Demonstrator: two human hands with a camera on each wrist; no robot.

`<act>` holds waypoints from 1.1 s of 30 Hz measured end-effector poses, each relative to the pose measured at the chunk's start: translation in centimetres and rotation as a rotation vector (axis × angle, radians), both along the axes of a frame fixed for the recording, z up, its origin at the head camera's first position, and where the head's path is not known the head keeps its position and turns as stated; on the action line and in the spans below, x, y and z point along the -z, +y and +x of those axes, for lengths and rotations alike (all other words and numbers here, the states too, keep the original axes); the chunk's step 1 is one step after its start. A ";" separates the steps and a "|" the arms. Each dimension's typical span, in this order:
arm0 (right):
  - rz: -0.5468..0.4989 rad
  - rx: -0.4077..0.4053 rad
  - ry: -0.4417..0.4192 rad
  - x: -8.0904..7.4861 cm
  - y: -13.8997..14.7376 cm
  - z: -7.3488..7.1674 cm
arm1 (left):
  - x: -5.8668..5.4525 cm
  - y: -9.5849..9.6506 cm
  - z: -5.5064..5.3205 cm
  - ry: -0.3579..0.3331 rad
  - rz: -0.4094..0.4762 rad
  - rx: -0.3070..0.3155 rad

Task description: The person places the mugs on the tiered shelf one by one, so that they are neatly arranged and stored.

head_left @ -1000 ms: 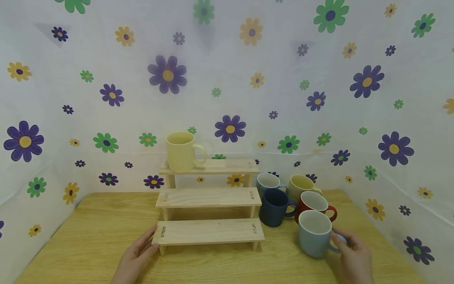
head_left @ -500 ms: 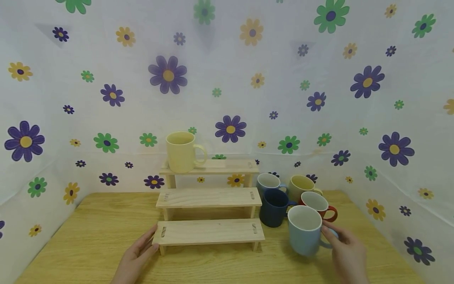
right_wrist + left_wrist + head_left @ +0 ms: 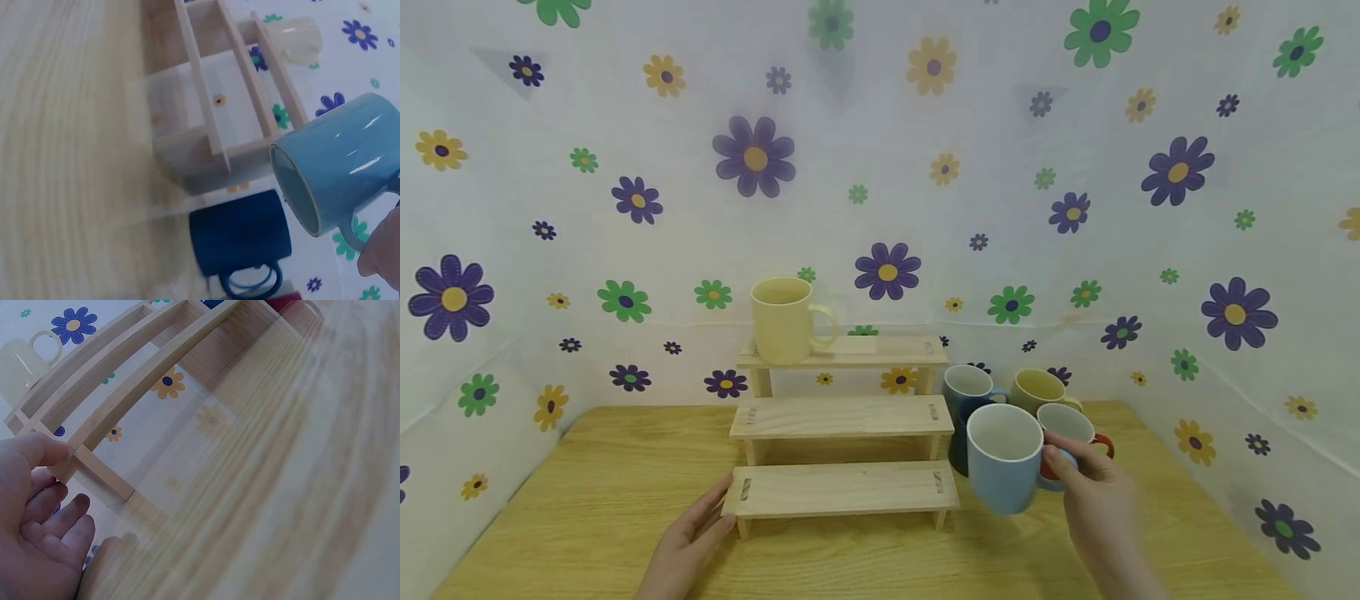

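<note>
My right hand holds a light blue mug by its handle, raised over the table right of the stand. In the right wrist view the light blue mug shows with its handle at my fingers. My left hand grips the left end of the lowest step of a three-step wooden stand, its fingertips at the step's corners. The left wrist view shows my left hand with a fingertip on the stand's end and other fingers curled below. A yellow mug stands at the top step's left end.
Right of the stand, behind the held mug, stand a dark blue mug, another light blue mug, a yellow mug and a red mug with a white inside. A flowered cloth hangs around the wooden table.
My right hand has lifted the light blue mug off the table and carried it left, so it now overlaps the dark blue mug. My left hand has stayed at the stand.
</note>
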State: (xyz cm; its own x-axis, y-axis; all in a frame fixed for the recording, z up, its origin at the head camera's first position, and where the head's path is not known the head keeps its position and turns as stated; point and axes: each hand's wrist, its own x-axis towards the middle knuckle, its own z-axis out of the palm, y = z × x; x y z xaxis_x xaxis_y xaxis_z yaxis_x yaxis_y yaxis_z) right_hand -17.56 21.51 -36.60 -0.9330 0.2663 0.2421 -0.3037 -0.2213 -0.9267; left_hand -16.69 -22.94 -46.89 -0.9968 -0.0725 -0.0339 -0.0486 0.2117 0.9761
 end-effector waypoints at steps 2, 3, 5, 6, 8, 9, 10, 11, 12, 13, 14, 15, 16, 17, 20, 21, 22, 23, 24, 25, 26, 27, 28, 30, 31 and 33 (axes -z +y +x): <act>-0.040 -0.033 0.069 -0.3 -0.8 -0.3 | -0.1 0.0 0.0 -0.009 0.009 0.001; -0.061 -0.049 0.099 -0.5 -1.1 -0.5 | -0.1 0.0 -0.1 -0.013 0.013 -0.001; -0.083 -0.075 0.122 -0.9 -1.9 -0.8 | -0.1 0.1 0.0 -0.011 0.010 0.003; -0.093 -0.085 0.132 -1.0 -2.2 -1.0 | -0.1 0.1 0.0 -0.012 0.008 0.004; -0.113 -0.089 0.146 -1.4 -2.9 -1.3 | -0.2 0.1 0.0 -0.014 0.006 0.005; -0.114 -0.086 0.146 -1.6 -3.3 -1.6 | -0.2 0.1 0.0 -0.016 0.002 0.006; -0.115 -0.081 0.146 -1.8 -3.7 -1.8 | -0.2 0.1 0.0 -0.017 0.001 0.006; -0.114 -0.080 0.141 -2.1 -4.0 -2.0 | -0.2 0.1 0.0 -0.023 0.005 0.005; -0.116 -0.079 0.135 -2.3 -4.4 -2.3 | -0.2 0.1 0.0 -0.022 0.001 0.006; -0.119 -0.073 0.127 -2.5 -4.7 -2.5 | -0.2 0.1 0.0 -0.022 0.000 0.005; -0.124 -0.066 0.118 -2.8 -5.1 -2.8 | -0.2 0.1 0.0 -0.022 -0.003 0.005; -0.130 -0.067 0.107 -3.1 -5.4 -3.1 | -0.2 0.1 0.0 -0.022 -0.004 0.005; -0.138 -0.074 0.099 -3.3 -5.7 -3.4 | -0.2 0.0 0.0 -0.023 -0.008 0.004; -0.153 -0.076 0.095 -3.5 -6.0 -3.7 | -0.1 0.0 0.0 -0.024 -0.013 0.003; -0.183 -0.080 0.096 -4.2 -7.0 -4.7 | -0.2 0.0 0.0 -0.032 -0.024 -0.003; -0.187 -0.085 0.095 -4.3 -7.3 -5.1 | -0.2 0.0 0.0 -0.035 -0.027 -0.005; -0.192 -0.092 0.093 -4.5 -7.6 -5.5 | -0.2 0.0 0.0 -0.037 -0.029 -0.007; -0.198 -0.097 0.092 -4.7 -7.8 -5.9 | -0.2 0.0 0.0 -0.040 -0.029 -0.009; -0.200 -0.104 0.092 -4.8 -8.1 -6.4 | -0.2 0.0 0.0 -0.041 -0.031 -0.010; -0.203 -0.108 0.098 -5.0 -8.4 -6.8 | -0.2 0.0 0.0 -0.042 -0.032 -0.011; -0.205 -0.114 0.104 -5.1 -8.6 -7.3 | -0.2 0.0 0.0 -0.042 -0.034 -0.012; -0.203 -0.121 0.109 -5.3 -8.8 -7.7 | -0.2 0.1 0.0 -0.041 -0.035 -0.014; -0.203 -0.124 0.117 -5.5 -9.1 -8.2 | -0.2 0.1 0.0 -0.041 -0.035 -0.014; -0.189 -0.119 0.140 -5.8 -9.5 -9.1 | -0.3 0.1 0.0 -0.040 -0.035 -0.015; -0.180 -0.115 0.146 -6.0 -9.8 -9.5 | -0.3 0.1 0.0 -0.039 -0.035 -0.015; -0.173 -0.103 0.154 -6.4 -10.3 -10.4 | -0.3 0.1 0.0 -0.037 -0.037 -0.017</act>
State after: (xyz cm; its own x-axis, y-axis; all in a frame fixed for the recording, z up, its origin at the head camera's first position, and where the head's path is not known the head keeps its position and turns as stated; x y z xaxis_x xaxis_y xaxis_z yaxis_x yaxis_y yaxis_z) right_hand -27.95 11.21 -30.21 -0.9130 0.2219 0.3423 -0.4058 -0.4092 -0.8172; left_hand -16.68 -22.85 -46.56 -0.9935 -0.0912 -0.0677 -0.0884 0.2467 0.9651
